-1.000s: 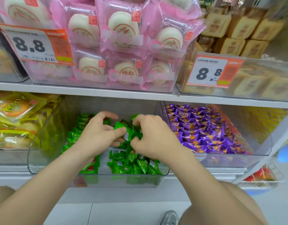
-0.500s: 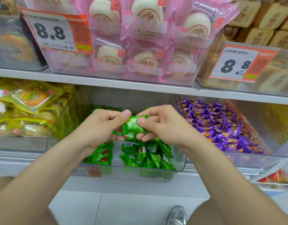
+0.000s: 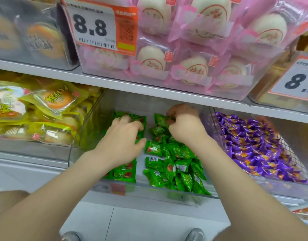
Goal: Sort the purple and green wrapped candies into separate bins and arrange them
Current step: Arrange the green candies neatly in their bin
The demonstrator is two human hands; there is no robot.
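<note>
green candies (image 3: 174,164) in clear shelf bin (image 3: 90,133): left hand (image 3: 122,141) lies flat on them, right hand (image 3: 186,127) grip pinches one.

Glossy foil green candies (image 3: 175,164) in a clear plastic bin (image 3: 149,192) (purple candies (image 3: 257,145) equally shiny)

We see green candies (image 3: 168,164) at six o'clock, with red spots and white barcodes; purple candies (image 3: 254,145) with orange triangles at three; pink bun packs (image 3: 189,70) at twelve; yellow packs (image 3: 45,117) at nine.

Left hand (image 3: 122,138), right hand (image 3: 184,126) parted — onto green candies (image 3: 176,164).
</note>
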